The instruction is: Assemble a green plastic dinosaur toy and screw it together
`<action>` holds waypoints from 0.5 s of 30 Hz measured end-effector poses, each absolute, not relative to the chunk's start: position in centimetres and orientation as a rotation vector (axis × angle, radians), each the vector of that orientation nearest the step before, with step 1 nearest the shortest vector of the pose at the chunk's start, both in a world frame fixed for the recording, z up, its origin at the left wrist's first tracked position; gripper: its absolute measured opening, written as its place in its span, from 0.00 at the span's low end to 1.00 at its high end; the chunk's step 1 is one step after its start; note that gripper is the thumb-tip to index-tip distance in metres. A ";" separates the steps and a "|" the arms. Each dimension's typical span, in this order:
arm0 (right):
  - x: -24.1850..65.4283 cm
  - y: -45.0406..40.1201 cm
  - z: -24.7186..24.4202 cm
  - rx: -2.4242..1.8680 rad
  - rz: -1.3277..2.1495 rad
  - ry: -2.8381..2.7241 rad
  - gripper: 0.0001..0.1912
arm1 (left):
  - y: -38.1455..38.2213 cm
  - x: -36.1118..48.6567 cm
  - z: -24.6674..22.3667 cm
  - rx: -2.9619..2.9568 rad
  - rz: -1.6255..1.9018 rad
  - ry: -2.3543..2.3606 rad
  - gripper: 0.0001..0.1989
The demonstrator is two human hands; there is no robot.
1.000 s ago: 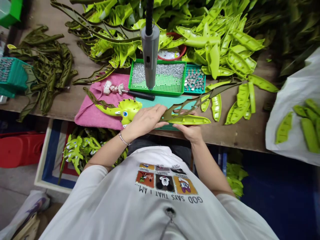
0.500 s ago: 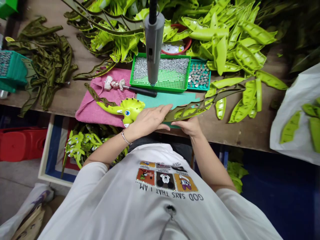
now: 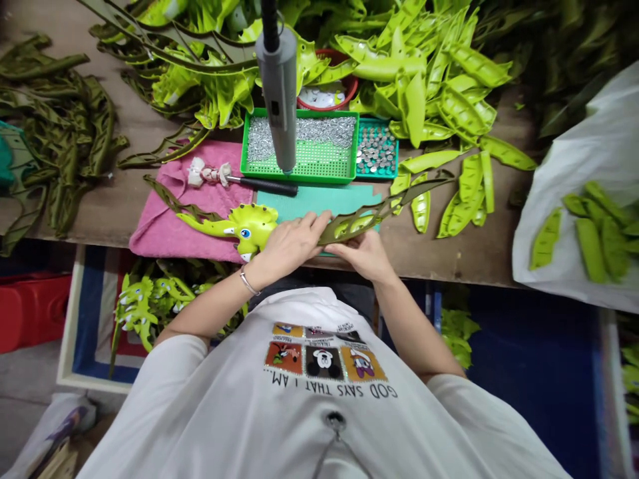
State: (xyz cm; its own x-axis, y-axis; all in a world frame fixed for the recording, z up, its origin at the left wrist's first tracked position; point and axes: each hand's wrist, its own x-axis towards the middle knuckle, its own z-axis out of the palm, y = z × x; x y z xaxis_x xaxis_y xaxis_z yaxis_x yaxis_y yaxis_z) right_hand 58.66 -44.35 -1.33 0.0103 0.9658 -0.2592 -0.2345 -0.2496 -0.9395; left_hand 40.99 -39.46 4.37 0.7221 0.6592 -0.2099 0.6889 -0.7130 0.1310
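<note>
A toy dinosaur (image 3: 258, 225) with a lime-green horned head, a blue eye and long dark olive strips lies across the green mat (image 3: 284, 201), its head end over a pink towel (image 3: 150, 223). My left hand (image 3: 294, 241), with a bracelet at the wrist, closes over the toy's middle, its fingers together on top. My right hand (image 3: 368, 256) grips the toy from below, thumb at its near edge. Much of the middle is hidden by my hands. A black-handled screwdriver-like tool (image 3: 269, 186), its shaft end wrapped in white material, rests beyond the toy.
A grey power screwdriver (image 3: 278, 100) hangs over a green basket of screws (image 3: 299, 178). Beside it is a teal tray of small metal discs (image 3: 378, 174). Lime-green parts (image 3: 414, 73) and olive parts (image 3: 74, 143) are piled around. A white sack (image 3: 569, 173) stands right.
The view has swung to the right, so the bench things appear further left. Both hands stay on the toy, with the right hand slightly nearer the left.
</note>
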 end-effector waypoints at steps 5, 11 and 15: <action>58.5 -44.8 -0.6 -1.239 1.279 -0.643 0.30 | -39.4 41.5 4.2 2.737 -0.299 1.107 0.31; 58.8 -44.3 -1.1 -1.272 1.161 -0.810 0.23 | -39.6 41.4 3.9 2.764 -0.272 1.169 0.30; 63.8 -43.2 -0.7 -1.407 1.151 -1.310 0.21 | -38.8 40.9 4.0 2.630 -0.130 1.181 0.25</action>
